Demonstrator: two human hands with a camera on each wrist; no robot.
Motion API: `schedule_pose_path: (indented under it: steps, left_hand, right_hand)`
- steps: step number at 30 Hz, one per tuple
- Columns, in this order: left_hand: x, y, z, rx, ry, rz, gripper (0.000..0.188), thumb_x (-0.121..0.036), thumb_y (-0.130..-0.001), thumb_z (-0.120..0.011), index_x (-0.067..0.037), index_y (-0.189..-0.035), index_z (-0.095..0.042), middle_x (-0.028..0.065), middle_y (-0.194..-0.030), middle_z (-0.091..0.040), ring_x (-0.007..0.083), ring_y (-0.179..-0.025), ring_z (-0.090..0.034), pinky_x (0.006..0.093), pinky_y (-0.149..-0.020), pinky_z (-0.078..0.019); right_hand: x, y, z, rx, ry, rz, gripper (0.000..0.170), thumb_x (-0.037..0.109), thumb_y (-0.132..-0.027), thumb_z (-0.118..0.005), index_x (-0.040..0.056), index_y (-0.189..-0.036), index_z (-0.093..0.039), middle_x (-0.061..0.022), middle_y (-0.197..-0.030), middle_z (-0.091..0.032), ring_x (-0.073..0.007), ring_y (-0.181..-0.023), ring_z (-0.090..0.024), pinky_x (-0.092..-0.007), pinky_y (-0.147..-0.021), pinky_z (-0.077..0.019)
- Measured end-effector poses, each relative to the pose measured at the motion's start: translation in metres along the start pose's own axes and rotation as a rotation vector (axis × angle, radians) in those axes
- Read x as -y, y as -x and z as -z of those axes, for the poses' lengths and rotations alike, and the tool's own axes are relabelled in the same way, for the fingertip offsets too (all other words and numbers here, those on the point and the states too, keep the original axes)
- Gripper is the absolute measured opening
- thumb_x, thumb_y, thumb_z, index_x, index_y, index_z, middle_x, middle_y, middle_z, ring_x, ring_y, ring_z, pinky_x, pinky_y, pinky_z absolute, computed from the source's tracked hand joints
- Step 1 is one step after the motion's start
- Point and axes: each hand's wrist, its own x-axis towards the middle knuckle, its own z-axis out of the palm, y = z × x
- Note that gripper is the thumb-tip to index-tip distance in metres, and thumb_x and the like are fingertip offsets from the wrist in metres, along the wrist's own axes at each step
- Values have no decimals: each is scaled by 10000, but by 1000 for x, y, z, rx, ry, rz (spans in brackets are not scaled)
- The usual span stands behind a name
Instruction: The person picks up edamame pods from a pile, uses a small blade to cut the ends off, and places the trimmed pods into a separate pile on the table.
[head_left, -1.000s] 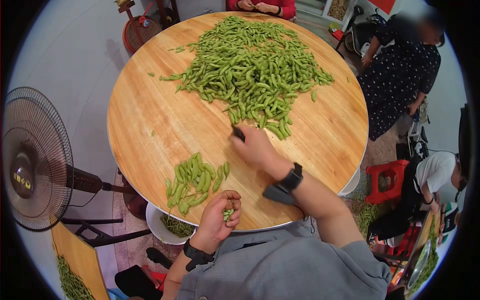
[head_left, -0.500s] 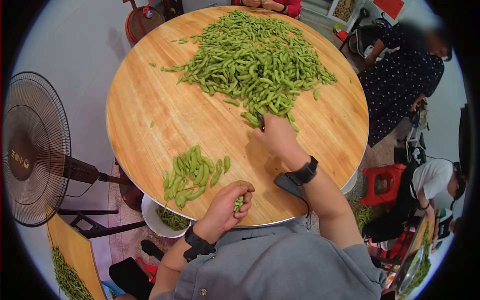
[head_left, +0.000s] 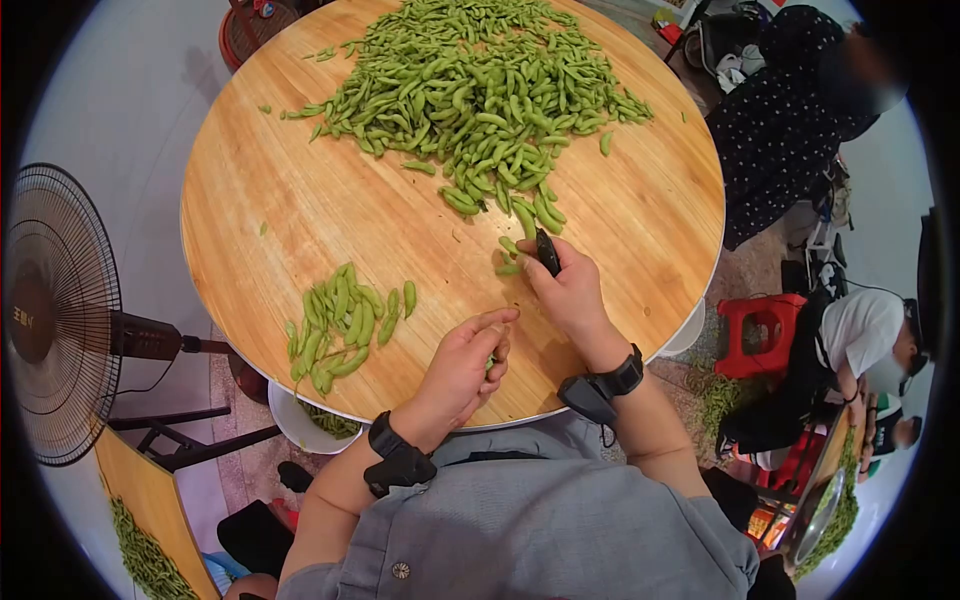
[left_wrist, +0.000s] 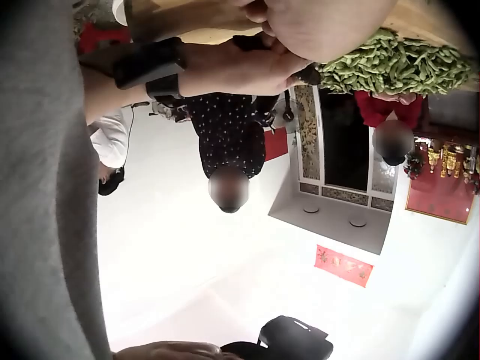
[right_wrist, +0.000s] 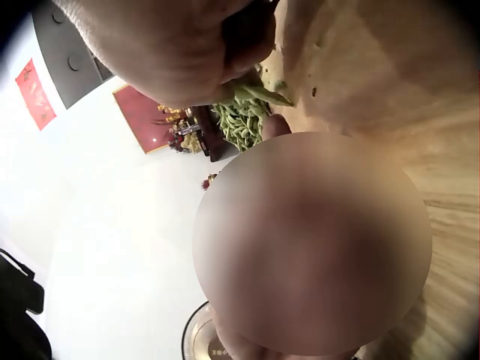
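In the head view my right hand [head_left: 577,290] grips a small black tool [head_left: 547,252], its kind hidden by the fingers. A few green soybean pods [head_left: 508,260] are right at its thumb and fingertips, over the wooden round table [head_left: 400,215]. My left hand [head_left: 460,370] is just left of it, near the table's front edge. The fingers there are curled round small green pieces [head_left: 490,364], mostly hidden in the palm, while the index finger points toward the right hand. The right wrist view shows a pod [right_wrist: 259,94] by the fingers.
A large heap of soybean pods [head_left: 480,90] covers the table's far side. A smaller pile [head_left: 340,320] lies left of my left hand. A white bucket [head_left: 290,415] with pods stands below the edge. A fan [head_left: 60,310] is at left, a red stool [head_left: 760,335] at right. Other people are around.
My right hand has drawn back from the heap toward my left hand, with pods now at its fingertips. The left hand's index finger has straightened, and the head view has shifted.
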Motion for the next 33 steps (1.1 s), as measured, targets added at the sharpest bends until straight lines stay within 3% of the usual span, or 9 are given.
schedule_pose_path:
  steps: [4,9,16,17,19,23,25,32,33]
  left_hand:
    - [3,-2,0,-43,-27,-69,305,-194,-922,-439,-57,-1192,-480,-13,-702,-426,48,-487,-361,172,-386,-262]
    - [2,-1,1,16,16,-207,352,-288,-939,-440,-67,-1213,-467,-18,-677,-415,54,-479,-355,163,-377,-251]
    - [2,6,14,-71,-96,-246,238,-275,-941,-439,-62,-1025,-507,-14,-669,-434,49,-470,-361,166,-378,-252]
    - [0,8,15,-73,-98,-245,217,-262,-940,-442,-61,-991,-505,-12,-673,-438,48,-474,-365,168,-381,-254]
    - [-2,12,17,-69,-137,-186,210,-256,-940,-444,-67,-999,-515,-27,-640,-422,38,-454,-343,169,-376,-238]
    - [-2,14,22,-20,-165,-99,186,-226,-938,-453,-63,-990,-526,-51,-572,-384,24,-421,-304,173,-365,-213]
    - [-1,15,24,-10,-174,-96,182,-217,-936,-457,-56,-983,-528,-57,-557,-372,22,-420,-300,175,-364,-211]
    - [-1,14,26,-6,-170,-64,167,-190,-929,-472,-40,-933,-547,-60,-542,-372,18,-419,-300,170,-374,-210]
    - [-1,14,26,-5,-170,-63,167,-190,-929,-472,-40,-933,-547,-60,-542,-372,18,-419,-300,170,-374,-210]
  right_hand:
    - [16,16,1,-5,117,-20,180,109,-810,-608,-19,-937,-608,-55,-768,-644,-73,-670,-567,-233,-603,-450]
    - [28,53,-11,175,-422,-167,114,70,-816,-622,-9,-895,-603,-8,-773,-627,-71,-683,-566,-222,-628,-466]
    - [26,56,3,223,106,97,259,179,-885,-491,-8,-1062,-512,-163,-777,-592,-223,-661,-609,-321,-615,-469]
    - [29,56,5,217,102,89,259,179,-885,-491,-8,-1062,-512,-163,-777,-592,-223,-661,-609,-321,-615,-469]
    - [35,56,9,508,-41,-78,303,125,-909,-427,31,-1196,-447,-28,-671,-544,-63,-551,-505,-208,-506,-420]
    - [45,56,9,612,-88,-142,329,123,-907,-406,43,-1225,-423,-20,-671,-539,-62,-543,-496,-212,-494,-418]
    - [46,57,8,593,-84,-170,314,113,-865,-426,4,-1157,-463,-151,-866,-607,-219,-686,-616,-322,-641,-480]
    - [34,61,6,584,-149,-167,361,106,-859,-436,4,-1205,-444,-142,-862,-605,-198,-691,-608,-315,-641,-477]
    - [32,62,6,597,-153,-176,380,103,-882,-421,17,-1252,-407,-71,-764,-550,-125,-626,-531,-260,-572,-432]
